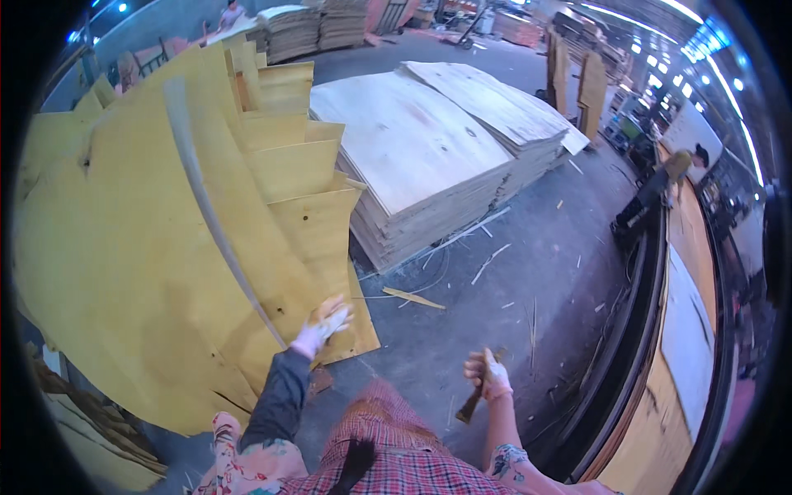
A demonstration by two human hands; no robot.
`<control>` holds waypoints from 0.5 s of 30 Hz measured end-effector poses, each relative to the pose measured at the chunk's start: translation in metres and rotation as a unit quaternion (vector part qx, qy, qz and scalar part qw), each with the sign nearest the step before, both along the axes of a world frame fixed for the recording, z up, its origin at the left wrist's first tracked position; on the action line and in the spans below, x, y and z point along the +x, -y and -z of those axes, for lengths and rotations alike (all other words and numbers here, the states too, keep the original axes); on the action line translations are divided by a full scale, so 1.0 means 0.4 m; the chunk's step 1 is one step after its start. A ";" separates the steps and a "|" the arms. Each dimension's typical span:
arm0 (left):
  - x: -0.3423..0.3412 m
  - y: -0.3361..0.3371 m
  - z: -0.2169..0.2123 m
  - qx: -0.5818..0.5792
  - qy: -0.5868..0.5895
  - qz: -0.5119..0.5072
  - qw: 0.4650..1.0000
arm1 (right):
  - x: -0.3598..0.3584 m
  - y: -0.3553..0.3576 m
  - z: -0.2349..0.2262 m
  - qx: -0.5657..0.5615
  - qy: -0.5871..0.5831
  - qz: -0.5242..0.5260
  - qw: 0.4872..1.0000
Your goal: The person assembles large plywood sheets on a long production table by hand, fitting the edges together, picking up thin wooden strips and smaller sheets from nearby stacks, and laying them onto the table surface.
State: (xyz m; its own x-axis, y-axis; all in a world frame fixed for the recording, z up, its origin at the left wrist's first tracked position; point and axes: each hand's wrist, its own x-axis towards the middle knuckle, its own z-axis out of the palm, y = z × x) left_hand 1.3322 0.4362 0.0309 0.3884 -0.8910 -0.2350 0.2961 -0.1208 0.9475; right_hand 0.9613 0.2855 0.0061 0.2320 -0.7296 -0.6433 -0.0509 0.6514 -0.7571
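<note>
My left hand [325,323], in a pale glove and below a dark sleeve, is over the lower right edge of a tall stack of yellow wood veneer sheets [107,247]. Its fingers look loosely apart, though slightly blurred, and I make out nothing held in them. My right hand [490,375], in a pale glove, is closed round a short brown bar-like tool [469,407]. The tool slants down toward me, above the grey floor; its exact kind is unclear. A long grey strip [206,198] runs down across the yellow sheets.
Two adjoining stacks of pale wood sheets [412,140] stand ahead on the floor [536,272], among scattered wood slivers [414,298]. Along the right runs a long dark-edged conveyor-like bed [660,313] carrying sheets. A person [678,169] leans over its far end. Brown boards [591,91] stand upright behind.
</note>
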 end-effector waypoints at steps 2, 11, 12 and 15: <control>0.054 0.226 0.047 -0.052 -0.100 0.005 0.994 | 0.135 0.139 -0.035 -0.006 0.011 -0.084 0.996; 0.439 1.061 0.555 -0.029 -0.200 -0.229 0.952 | 0.372 0.577 0.100 0.036 0.029 -0.038 0.998; 0.423 1.120 0.512 0.053 -0.142 -0.201 0.968 | 0.358 0.639 0.130 0.071 0.001 -0.015 0.997; 0.467 1.149 0.614 0.188 -0.107 -0.261 0.941 | 0.408 0.816 0.128 0.136 -0.020 -0.003 0.991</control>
